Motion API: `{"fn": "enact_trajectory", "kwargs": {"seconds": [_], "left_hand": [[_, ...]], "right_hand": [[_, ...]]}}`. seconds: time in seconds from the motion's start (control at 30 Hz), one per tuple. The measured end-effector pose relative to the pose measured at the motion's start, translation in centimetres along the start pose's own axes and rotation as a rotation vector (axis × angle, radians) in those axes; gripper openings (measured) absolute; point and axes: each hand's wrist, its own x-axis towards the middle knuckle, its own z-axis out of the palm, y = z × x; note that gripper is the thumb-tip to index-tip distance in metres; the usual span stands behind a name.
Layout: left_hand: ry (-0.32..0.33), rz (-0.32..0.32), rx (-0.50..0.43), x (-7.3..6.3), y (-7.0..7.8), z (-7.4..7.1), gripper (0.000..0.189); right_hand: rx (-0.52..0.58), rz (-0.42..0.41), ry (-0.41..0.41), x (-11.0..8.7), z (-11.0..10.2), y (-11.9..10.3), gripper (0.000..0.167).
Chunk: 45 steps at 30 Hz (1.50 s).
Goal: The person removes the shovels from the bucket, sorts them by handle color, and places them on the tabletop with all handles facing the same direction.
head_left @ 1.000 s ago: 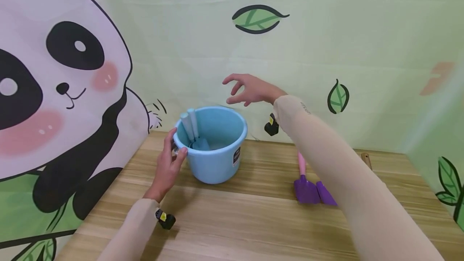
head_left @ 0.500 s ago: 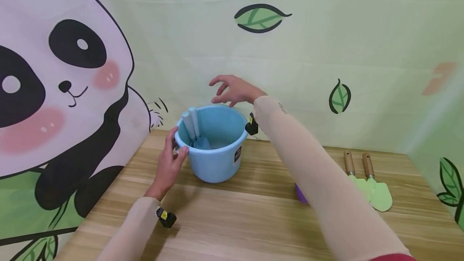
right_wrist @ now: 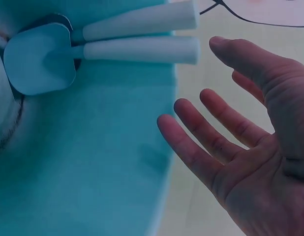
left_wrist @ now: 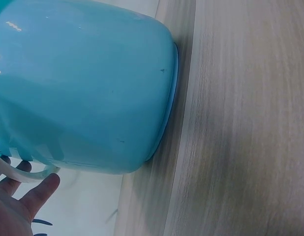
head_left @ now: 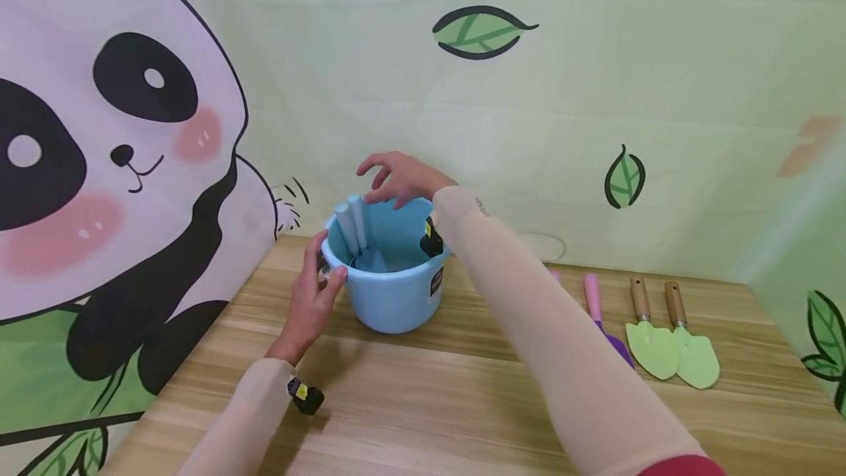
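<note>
A light blue bucket (head_left: 396, 303) stands upright on the wooden table (head_left: 423, 402). My left hand (head_left: 311, 307) grips its left rim, the thumb on the near side; in the left wrist view that hand is also at the bucket's pale handle (left_wrist: 24, 174). Two light blue hand trowels lean inside against the left wall, handles up, and the right wrist view shows one blade (right_wrist: 39, 59) low in the bucket. My right hand (head_left: 403, 178) hovers over the far rim, fingers spread and slightly bent, close beside the trowel handles (right_wrist: 142, 49), holding nothing.
On the right of the table lie two green trowels (head_left: 651, 350) with wooden handles. Beside them is a purple trowel with a pink handle (head_left: 593, 300), partly behind my right sleeve (head_left: 529, 322). Another pink handle tip peeks out there. A printed cloth wall (head_left: 542, 101) rises behind.
My right hand has moved left and down, from right of the bucket to the trowel handles. Its sleeve has uncovered the green trowels. My left hand stays on the rim.
</note>
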Motion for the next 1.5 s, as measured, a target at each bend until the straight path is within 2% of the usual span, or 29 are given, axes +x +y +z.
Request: {"fn": "enact_trajectory", "kwargs": {"seconds": [0.2,0.8,1.27,1.5], "left_hand": [[0.005,0.002,0.001,0.1,0.0,0.0,0.065],[0.006,-0.014,0.002,-0.1,0.2,0.1,0.065],[0.009,-0.008,0.009,0.0,0.1,0.0,0.065],[0.007,-0.010,0.005,-0.1,0.1,0.0,0.066]], "right_hand": [[0.003,0.021,-0.031,1.0,0.7,-0.2,0.050],[0.000,0.069,-0.096,1.9,2.4,-0.4,0.047],[-0.004,0.045,-0.082,2.2,2.9,-0.3,0.032],[-0.015,0.051,-0.074,2.4,3.2,0.0,0.033]]}}
